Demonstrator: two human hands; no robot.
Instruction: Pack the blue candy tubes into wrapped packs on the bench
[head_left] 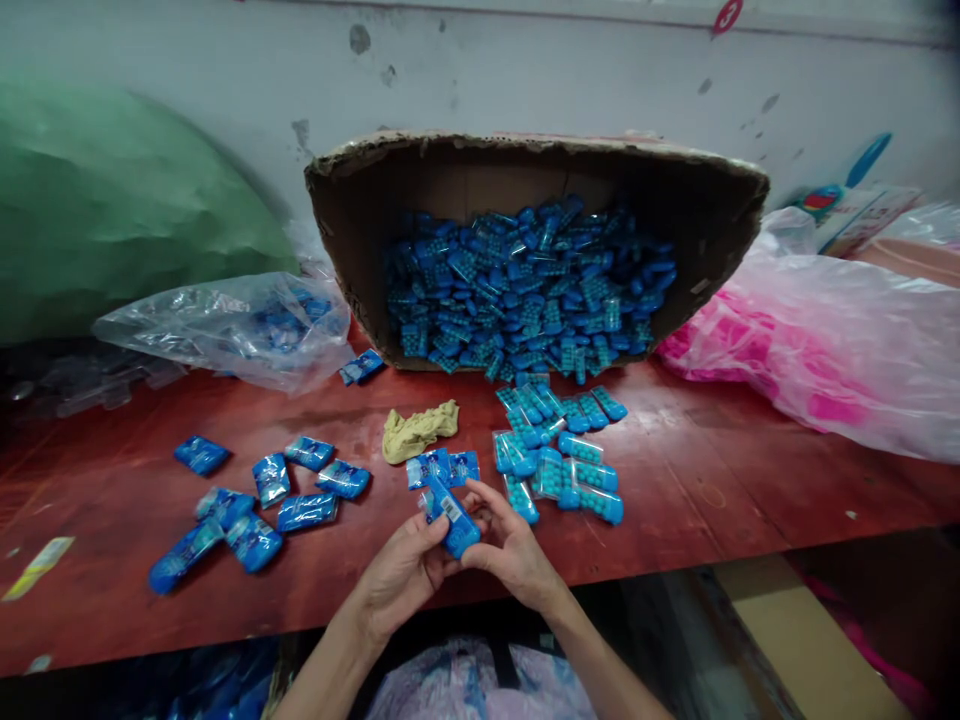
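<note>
While my left hand (405,568) pinches a blue packet (459,532) | my half-curled right hand (517,550) touches its right side | both angled inward

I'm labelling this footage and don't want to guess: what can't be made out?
All in the head view:
Held pack: fine print too small and blurred; left hand covers part.
Carton: depth of the pile, hidden by its front pieces.
Clear bag on the left: exact contents, veiled by creased plastic.
Pinkish bag: right end, cut off by the picture's edge.
</note>
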